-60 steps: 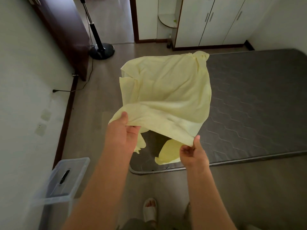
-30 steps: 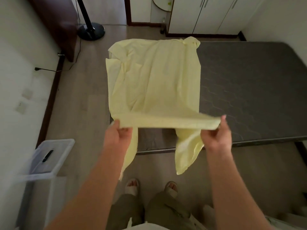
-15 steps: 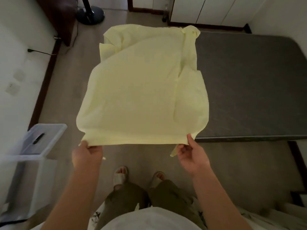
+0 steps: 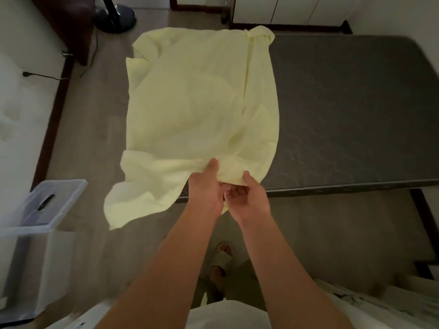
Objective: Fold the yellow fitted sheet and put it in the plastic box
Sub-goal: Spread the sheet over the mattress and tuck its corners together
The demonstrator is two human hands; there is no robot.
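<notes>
Dim bedroom, bare grey mattress (image 4: 344,115) at 2 o'clock. Yellow sheet (image 4: 197,103) lies across its left end, loose corner drooping toward 8 o'clock. Your left hand (image 4: 206,191) and right hand (image 4: 244,198) pinch near hem together. Looks light, soft, floppy: take it by corners. Box (image 4: 42,205) at 9 o'clock.

So the left hand (image 4: 206,191) and right hand (image 4: 247,195) slid together at the near edge of the yellow sheet (image 4: 202,103), bunching it up, and the freed corner flopped down toward 8 o'clock.

Bare dark grey mattress (image 4: 351,110), fan base (image 4: 115,17) on wooden floor (image 4: 95,119), white cupboards (image 4: 285,8) beyond.
</notes>
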